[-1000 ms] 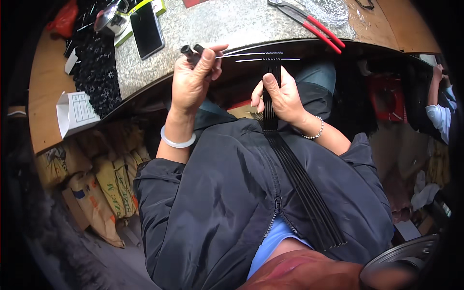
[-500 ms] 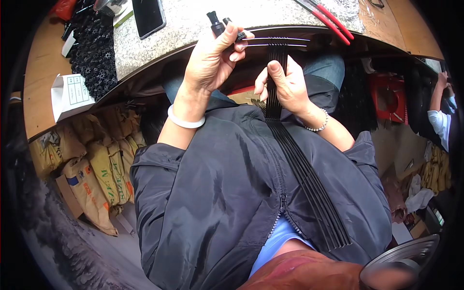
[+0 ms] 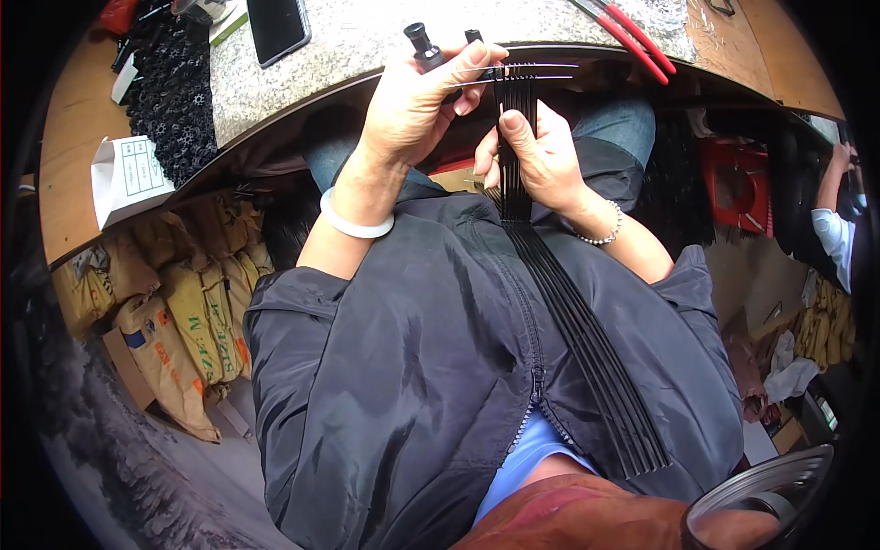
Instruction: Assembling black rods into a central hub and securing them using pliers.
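My left hand [image 3: 408,110] is closed, thumb against fingers. A flared black plastic tube piece [image 3: 422,41] sticks up from its grip, and another small black piece [image 3: 473,37] shows beyond the thumb. Two thin metal wires [image 3: 555,71] run sideways from the left fingers through the upper ends of several slim black umbrella ribs [image 3: 587,344]. My right hand [image 3: 543,160] closes round this flat bundle below the wires, thumb on top. The bundle's lower length lies down my dark jacket. Left fingertips meet the bundle's top left edge; the exact contact there is hidden.
On the speckled worktop [image 3: 367,32] ahead lie a phone [image 3: 279,27] and red-handled pliers [image 3: 632,37]. A pile of black toothed parts [image 3: 174,101] and a white box [image 3: 133,179] are at left. Sacks [image 3: 170,357] stand below. Another person's arm [image 3: 834,202] shows far right.
My left hand has moved right, bringing its black pieces up to the top of the ribs. The wires now reach less far past the bundle's right side. My right hand keeps its hold.
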